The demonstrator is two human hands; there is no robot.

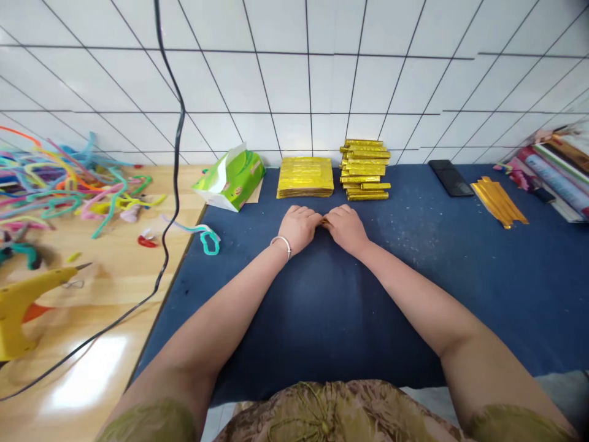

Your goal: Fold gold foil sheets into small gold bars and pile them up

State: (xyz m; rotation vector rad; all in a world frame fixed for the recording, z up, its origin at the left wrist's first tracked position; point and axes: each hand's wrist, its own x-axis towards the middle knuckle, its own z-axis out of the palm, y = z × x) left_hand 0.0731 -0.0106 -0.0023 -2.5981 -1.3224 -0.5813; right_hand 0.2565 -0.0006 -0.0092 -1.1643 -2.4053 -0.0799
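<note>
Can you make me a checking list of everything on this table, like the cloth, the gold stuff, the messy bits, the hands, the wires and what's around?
Surface: blue cloth beside a wooden top.
Job's things: small gold piece between both hands; flat gold sheets; stack of gold bars; gold strips.
Clutter: pipe cleaners, glue gun, tissue pack, black phone, paper rolls.
Grips: left hand and right hand meet, fingers curled on the gold piece.
Cables: black cable hangs down across the wooden top.
Surroundings: white tiled wall.
</note>
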